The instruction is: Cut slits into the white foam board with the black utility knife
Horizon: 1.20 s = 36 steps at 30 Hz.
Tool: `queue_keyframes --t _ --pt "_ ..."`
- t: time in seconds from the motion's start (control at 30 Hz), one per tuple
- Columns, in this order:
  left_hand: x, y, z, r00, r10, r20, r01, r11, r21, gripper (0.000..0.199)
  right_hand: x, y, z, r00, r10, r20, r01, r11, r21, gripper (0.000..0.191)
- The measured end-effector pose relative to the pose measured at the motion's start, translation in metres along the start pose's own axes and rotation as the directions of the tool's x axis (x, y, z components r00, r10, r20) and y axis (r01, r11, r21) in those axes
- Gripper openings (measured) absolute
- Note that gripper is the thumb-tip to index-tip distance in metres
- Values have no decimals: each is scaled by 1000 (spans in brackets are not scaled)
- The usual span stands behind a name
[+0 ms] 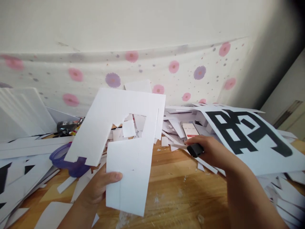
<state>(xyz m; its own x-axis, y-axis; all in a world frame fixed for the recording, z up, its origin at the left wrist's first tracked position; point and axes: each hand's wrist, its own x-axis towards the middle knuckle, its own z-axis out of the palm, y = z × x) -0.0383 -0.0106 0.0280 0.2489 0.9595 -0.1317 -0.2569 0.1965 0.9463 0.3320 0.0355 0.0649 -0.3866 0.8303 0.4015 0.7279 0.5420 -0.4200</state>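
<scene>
My left hand (pixel 102 183) grips a white foam board (pixel 130 178) by its lower left edge, thumb on the front face. Held up off the table, the board has an irregular cut-out in its middle and a notch in its left leg. A thin slit runs near its right edge. My right hand (pixel 212 151) is closed around what looks like a black utility knife (pixel 195 150), apart from the board; no blade shows. Just beyond that hand lies a phone (pixel 190 129) with a timer on its lit screen.
Behind the board is a purple plastic bowl (pixel 79 168). White foam scraps (pixel 170 140) litter the wooden table (pixel 181 194). A sheet with large black characters (pixel 247 136) lies at right. Foam panels (pixel 21 111) and a dark can (pixel 65 128) stand left. A flowered cover (pixel 147 68) hangs on the wall.
</scene>
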Motion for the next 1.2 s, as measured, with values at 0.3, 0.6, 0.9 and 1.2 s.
queue_keyframes --t 0.3,0.6,0.9,1.2 --pt "3 -6 14 988 -4 -157 -11 996 -91 36 -4 -11 13 878 76 -473 120 921 370 31" --pt "12 -9 26 976 0 -216 -56 966 -254 43 15 -17 49 864 397 -309 99 468 878 38" --pt "8 -6 26 997 25 -73 -41 972 -230 38 13 -42 63 972 166 -164 115 272 955 60" --pt "10 -14 21 998 44 42 -38 989 -146 43 13 -51 59 998 55 -43 48 -85 995 24"
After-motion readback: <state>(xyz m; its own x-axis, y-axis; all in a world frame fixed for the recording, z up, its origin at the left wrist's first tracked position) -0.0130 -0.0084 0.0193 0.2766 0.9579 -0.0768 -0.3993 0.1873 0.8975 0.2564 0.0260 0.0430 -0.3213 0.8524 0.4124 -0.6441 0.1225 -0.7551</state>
